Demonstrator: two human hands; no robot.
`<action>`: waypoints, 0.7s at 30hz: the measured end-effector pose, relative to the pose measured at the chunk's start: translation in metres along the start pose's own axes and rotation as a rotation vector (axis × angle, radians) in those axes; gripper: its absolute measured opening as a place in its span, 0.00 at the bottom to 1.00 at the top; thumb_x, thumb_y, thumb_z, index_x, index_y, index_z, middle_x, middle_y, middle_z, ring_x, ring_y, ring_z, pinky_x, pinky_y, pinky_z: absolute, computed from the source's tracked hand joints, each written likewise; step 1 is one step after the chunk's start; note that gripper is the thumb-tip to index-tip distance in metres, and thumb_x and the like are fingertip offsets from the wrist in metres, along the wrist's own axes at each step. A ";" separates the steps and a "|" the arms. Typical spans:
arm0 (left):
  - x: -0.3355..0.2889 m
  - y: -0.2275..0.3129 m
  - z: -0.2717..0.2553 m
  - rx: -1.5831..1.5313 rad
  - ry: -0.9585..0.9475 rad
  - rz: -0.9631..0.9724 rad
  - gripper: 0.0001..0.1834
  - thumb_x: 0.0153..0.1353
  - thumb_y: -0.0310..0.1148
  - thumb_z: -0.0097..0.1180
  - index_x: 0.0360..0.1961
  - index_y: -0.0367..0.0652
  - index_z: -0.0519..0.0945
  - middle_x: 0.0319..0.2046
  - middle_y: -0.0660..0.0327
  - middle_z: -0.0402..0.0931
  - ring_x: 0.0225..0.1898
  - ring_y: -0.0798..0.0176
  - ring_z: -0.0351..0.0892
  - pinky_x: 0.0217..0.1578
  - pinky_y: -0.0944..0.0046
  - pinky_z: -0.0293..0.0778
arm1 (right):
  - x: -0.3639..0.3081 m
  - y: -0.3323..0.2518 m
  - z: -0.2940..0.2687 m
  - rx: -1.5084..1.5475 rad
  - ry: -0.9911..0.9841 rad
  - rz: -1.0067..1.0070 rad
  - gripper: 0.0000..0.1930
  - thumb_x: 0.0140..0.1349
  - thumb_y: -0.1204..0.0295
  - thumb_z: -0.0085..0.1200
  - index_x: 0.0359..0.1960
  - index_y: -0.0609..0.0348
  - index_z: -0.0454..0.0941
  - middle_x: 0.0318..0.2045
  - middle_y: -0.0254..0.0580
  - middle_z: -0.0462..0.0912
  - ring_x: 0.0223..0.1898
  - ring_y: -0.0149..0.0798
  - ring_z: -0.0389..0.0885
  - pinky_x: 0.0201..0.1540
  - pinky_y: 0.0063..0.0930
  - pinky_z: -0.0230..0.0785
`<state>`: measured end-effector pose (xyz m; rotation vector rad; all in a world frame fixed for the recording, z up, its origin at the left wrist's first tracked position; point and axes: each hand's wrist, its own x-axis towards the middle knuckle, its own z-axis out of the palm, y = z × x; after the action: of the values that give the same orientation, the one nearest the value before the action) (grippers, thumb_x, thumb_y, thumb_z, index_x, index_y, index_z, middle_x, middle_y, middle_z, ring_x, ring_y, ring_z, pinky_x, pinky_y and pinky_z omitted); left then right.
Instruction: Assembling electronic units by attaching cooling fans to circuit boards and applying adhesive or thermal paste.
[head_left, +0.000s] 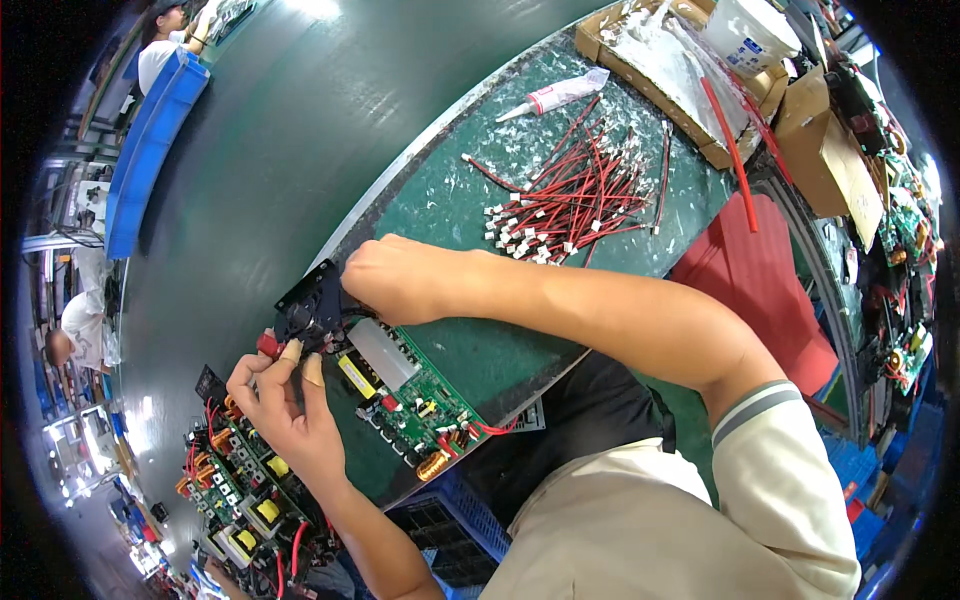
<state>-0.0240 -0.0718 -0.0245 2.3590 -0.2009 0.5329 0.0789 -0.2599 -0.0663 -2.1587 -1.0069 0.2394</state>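
My left hand (280, 395) has its fingers bent against the lower end of a black panel part (310, 305), with pale covers on two fingertips. A small red piece (268, 345) shows beside its thumb and fingers. My right hand (385, 278) is closed like a fist at the right side of the black part; what its fingers hold is hidden. Just below the hands lies a green circuit board (440, 400) with a grey metal heat sink (382, 354), a yellow transformer (355, 376) and a copper coil (432, 465). Dark wires run between the board and the black part.
Right of the hands lies a heap of red-black connector wires (575, 195). Beyond them are a glue tube (565, 93), a cardboard tray (650, 75) and a white bucket (750, 38). More circuit boards (245, 500) are at lower left. A red stool (755, 290) stands at right.
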 end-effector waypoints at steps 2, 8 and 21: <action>-0.001 0.001 0.000 -0.001 0.002 -0.005 0.08 0.60 0.20 0.61 0.41 0.33 0.79 0.47 0.60 0.59 0.42 0.68 0.72 0.41 0.69 0.73 | 0.003 0.000 -0.002 -0.051 -0.027 -0.043 0.04 0.47 0.78 0.58 0.24 0.67 0.79 0.27 0.57 0.81 0.36 0.57 0.82 0.38 0.46 0.75; 0.000 0.002 -0.001 0.075 -0.026 -0.019 0.09 0.60 0.21 0.61 0.43 0.33 0.79 0.48 0.60 0.59 0.43 0.68 0.72 0.41 0.70 0.73 | 0.005 0.007 0.002 -0.042 0.007 -0.030 0.04 0.48 0.76 0.57 0.24 0.66 0.79 0.26 0.55 0.81 0.35 0.56 0.82 0.36 0.45 0.74; -0.003 -0.004 0.001 0.009 0.011 0.022 0.09 0.60 0.21 0.61 0.43 0.35 0.80 0.47 0.61 0.60 0.41 0.70 0.72 0.40 0.71 0.72 | 0.007 0.003 0.006 -0.127 0.024 -0.053 0.06 0.48 0.77 0.57 0.27 0.66 0.80 0.31 0.52 0.83 0.37 0.54 0.83 0.40 0.43 0.76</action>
<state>-0.0249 -0.0692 -0.0285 2.3649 -0.2202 0.5579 0.0826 -0.2528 -0.0713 -2.2394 -1.0905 0.1267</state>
